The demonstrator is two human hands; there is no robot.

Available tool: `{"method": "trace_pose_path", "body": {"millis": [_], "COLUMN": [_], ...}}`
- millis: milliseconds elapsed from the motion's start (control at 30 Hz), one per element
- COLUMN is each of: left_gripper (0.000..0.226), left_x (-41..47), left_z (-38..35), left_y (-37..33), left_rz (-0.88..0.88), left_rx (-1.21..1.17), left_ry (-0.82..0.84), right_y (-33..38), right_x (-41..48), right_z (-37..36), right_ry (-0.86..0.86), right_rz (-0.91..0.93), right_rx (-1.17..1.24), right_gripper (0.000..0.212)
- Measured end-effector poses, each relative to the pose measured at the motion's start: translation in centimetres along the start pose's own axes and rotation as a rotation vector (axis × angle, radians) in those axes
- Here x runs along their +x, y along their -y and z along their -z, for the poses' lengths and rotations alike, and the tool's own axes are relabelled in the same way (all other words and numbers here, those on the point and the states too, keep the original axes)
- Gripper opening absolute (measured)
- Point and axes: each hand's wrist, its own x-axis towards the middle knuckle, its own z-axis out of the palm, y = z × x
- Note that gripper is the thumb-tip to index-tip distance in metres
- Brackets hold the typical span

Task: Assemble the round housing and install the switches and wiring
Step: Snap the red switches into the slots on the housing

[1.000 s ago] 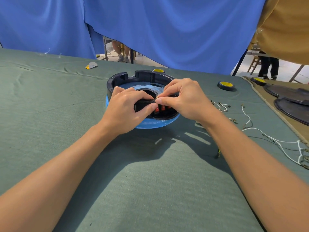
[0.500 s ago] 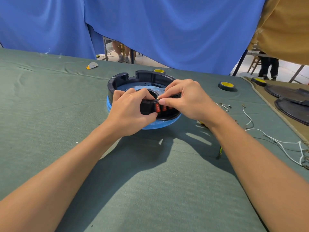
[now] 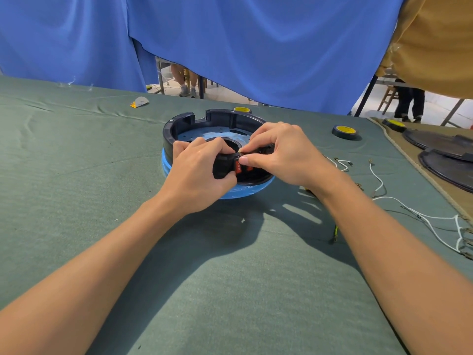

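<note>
Red switch (image 3: 238, 167), tight right grip (image 3: 284, 154)

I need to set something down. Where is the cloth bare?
Bare: the wide stretch left of the housing, and the near cloth between the arms. Crowded: right side, with wires, tape roll and black discs.

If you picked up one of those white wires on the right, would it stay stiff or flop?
Probably flop: the white wires lie in loose curves on the green cloth. They look thin, so likely very light. Their metal ends might snag, as some strands lie tangled.
</note>
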Motion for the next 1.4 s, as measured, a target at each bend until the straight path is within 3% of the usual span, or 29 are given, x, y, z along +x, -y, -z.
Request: {"method": "trace_pose_path", "body": {"millis": [300,1000,1100,1400], "left_gripper": [0.032,0.025,0.026,0.024], "left_x": [0.0,0.1,0.1,0.0], "left_z": [0.0,-0.2,-0.2,-0.2], "left_y": [0.0,0.2,0.1,0.0], "left_rz": [0.021,0.007,0.003,0.011], "left_rx": [-0.068,-0.139,-0.139,-0.151], "left_ry": [-0.027,-0.085,-0.087,-0.114], "right_y": [0.1,-0.3,-0.3,-0.5], "right_x": [0.1,0.0,0.0,-0.5], "right_z": [-0.5,0.7,0.5,-1.0], "right_ry": [-0.071,0.075,0.051,-0.075], "right_rz": [-0.049,0.011,0.018,0.092], "right_rx": [-0.046,0.031,-0.023,-0.183], "right_gripper": [0.011,0.02,0.025,0.016]}}
